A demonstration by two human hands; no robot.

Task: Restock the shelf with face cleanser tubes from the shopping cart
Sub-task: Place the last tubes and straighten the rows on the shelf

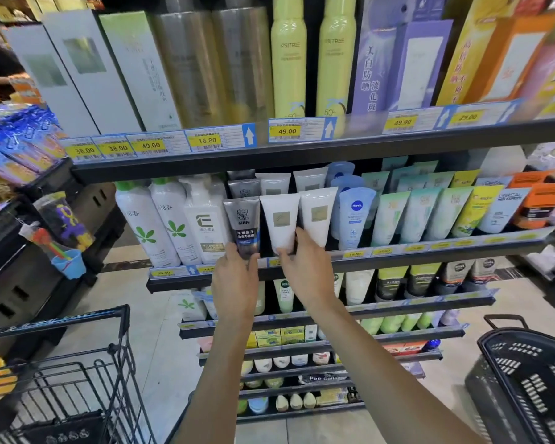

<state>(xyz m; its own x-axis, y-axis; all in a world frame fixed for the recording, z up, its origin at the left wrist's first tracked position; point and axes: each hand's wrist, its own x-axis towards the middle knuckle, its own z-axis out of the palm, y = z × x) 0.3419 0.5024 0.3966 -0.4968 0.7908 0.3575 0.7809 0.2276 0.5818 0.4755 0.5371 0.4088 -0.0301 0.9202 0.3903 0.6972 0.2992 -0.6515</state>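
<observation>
A dark grey MEN cleanser tube stands at the front of the middle shelf, and my left hand grips its lower end. Beside it stands a white tube with a beige label; my right hand holds its bottom, thumb up between it and a second white tube. More grey and white tubes line up behind these. The shopping cart is at lower left, its inside mostly out of view.
White pump bottles stand left of the grey tube; blue Nivea tubes and green tubes stand to the right. Tall boxes and spray cans fill the upper shelf. A black basket sits on the floor at lower right. Lower shelves hold more products.
</observation>
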